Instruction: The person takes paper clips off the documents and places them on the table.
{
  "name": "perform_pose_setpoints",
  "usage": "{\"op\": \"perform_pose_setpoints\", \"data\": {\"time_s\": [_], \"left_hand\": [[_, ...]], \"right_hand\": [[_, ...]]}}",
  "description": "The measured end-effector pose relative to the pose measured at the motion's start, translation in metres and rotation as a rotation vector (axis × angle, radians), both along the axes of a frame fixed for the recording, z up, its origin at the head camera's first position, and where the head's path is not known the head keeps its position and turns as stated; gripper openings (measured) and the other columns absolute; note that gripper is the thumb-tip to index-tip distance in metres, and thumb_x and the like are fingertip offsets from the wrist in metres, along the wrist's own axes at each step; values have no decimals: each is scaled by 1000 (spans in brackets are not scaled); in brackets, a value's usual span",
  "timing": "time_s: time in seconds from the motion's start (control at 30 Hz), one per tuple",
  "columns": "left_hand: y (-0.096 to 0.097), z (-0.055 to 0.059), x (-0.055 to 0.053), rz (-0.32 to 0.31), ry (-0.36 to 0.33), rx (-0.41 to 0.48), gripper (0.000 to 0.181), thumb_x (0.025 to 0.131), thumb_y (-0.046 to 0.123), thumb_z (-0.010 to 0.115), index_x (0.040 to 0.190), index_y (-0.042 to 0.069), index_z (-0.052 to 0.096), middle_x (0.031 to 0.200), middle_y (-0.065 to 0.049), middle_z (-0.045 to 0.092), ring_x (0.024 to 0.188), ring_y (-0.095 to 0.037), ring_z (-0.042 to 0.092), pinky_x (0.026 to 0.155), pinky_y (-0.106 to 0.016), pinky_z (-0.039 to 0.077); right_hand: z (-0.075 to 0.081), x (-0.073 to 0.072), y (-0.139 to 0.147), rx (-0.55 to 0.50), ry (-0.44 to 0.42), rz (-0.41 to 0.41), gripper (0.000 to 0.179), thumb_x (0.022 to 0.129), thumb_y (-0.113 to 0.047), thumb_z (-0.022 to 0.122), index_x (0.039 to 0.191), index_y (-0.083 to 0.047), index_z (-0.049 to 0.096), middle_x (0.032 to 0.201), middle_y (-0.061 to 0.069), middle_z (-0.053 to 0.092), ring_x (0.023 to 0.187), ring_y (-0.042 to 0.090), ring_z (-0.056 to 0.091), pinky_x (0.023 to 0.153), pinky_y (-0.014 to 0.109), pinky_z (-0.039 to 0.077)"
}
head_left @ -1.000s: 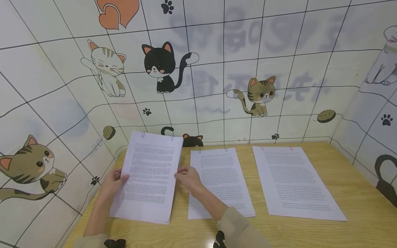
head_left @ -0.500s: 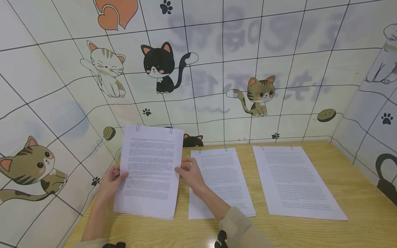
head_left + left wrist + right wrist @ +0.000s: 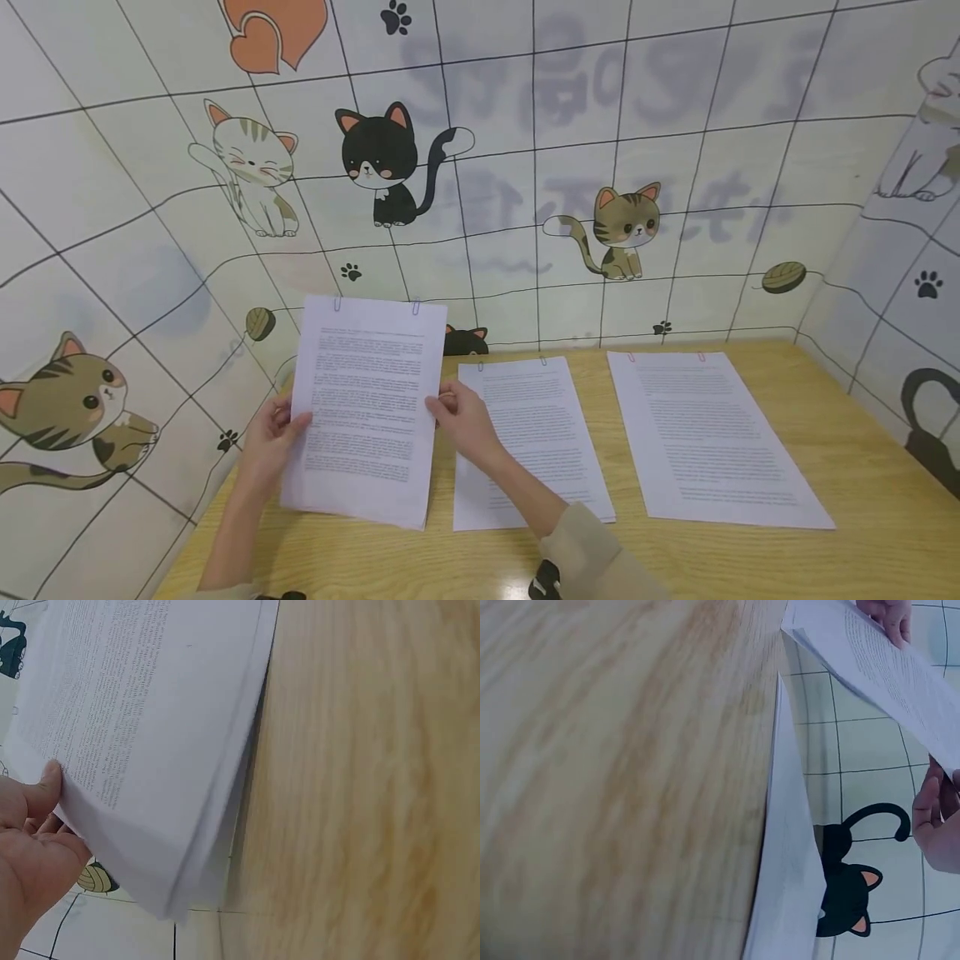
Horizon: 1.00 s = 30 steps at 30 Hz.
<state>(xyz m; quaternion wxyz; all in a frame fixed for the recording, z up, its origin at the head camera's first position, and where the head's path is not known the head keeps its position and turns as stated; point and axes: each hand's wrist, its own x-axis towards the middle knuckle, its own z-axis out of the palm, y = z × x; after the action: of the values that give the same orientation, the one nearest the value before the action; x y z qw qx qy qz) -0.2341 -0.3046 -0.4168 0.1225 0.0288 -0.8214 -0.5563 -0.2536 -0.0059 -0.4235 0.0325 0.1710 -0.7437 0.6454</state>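
Observation:
A stack of printed sheets (image 3: 367, 408) with two paper clips (image 3: 416, 307) on its top edge is held up, tilted, at the left of the table. My left hand (image 3: 268, 442) grips its left edge, thumb on the printed face and fingers behind. The right hand (image 3: 467, 423) pinches the opposite edge. In the left wrist view the thumb (image 3: 49, 784) presses on the paper (image 3: 187, 712), and the lower edges of several sheets show. From the right wrist, both hands appear on the stack (image 3: 885, 675), which is lifted off the wood.
A second clipped stack (image 3: 536, 450) lies mid-table, partly behind the right forearm. Farther right lies a third printed stack (image 3: 712, 442) with red clips (image 3: 701, 357). The wooden table (image 3: 847, 433) meets walls (image 3: 510, 150) printed with cats at the back and sides.
Both hands have raised the left stack and tipped it more upright, its top edge higher against the wall. The other two stacks stay in place; the head view shifts slightly.

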Motion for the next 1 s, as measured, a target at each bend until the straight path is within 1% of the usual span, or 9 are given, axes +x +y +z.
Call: {"op": "perform_pose_setpoints", "data": {"time_s": [0.17,0.27,0.37,0.53,0.6,0.7,0.8,0.93,1.0], "left_hand": [[8,-1,-1,21,43,-38,38,101,10,62,134,-6,49,128,-20,55,102,-4,54,84,-10,43],[11,-2,-1,8,37,-19,37,102,12,62,132,-5,49,129,-16,53,109,-7,52,87,-10,43],[13,-2,0,0,42,12,37,102,13,61,130,-6,48,130,-10,52,114,-5,50,90,-9,41],[17,-4,-2,-5,68,30,30,102,12,61,124,-7,51,115,-1,57,101,-8,54,84,-15,43],[19,-4,-2,-18,70,32,29,102,13,61,122,-6,53,109,0,57,97,-11,54,81,-17,44],[22,-3,-1,-40,59,43,31,102,18,62,122,-4,53,108,2,58,98,-11,55,83,-16,45],[26,-2,0,-66,54,115,33,101,17,65,123,-2,51,105,5,63,96,-9,59,83,-17,47],[32,3,3,-144,76,204,43,100,14,66,134,2,44,100,5,69,88,-9,67,75,-23,52],[34,6,3,-179,85,212,49,100,15,65,142,4,42,101,4,70,87,-11,69,71,-25,54]], "right_hand": [[8,6,5,115,101,-52,16,101,-9,58,112,2,61,87,8,74,70,11,60,59,21,43],[12,9,9,134,140,-59,10,101,-5,56,108,2,59,80,7,71,57,9,52,50,20,39],[14,12,12,139,160,-57,9,102,-4,55,109,1,57,81,6,70,51,7,52,47,19,40],[19,18,21,133,159,-64,13,103,-7,55,115,-1,57,87,7,71,52,11,57,48,21,44],[21,20,25,127,163,-70,15,103,-7,55,117,-1,57,88,8,71,53,14,60,48,22,46],[24,23,32,122,171,-77,17,103,-7,56,118,0,56,87,8,70,56,16,61,50,23,49],[26,24,40,133,176,-91,17,103,-7,57,118,0,57,84,7,69,54,13,58,48,23,47],[28,25,48,140,182,-112,15,102,-7,58,116,-1,58,79,4,67,50,10,53,46,22,42],[28,24,52,135,181,-120,15,102,-7,58,117,-1,58,79,4,67,49,10,52,46,22,41]]}}
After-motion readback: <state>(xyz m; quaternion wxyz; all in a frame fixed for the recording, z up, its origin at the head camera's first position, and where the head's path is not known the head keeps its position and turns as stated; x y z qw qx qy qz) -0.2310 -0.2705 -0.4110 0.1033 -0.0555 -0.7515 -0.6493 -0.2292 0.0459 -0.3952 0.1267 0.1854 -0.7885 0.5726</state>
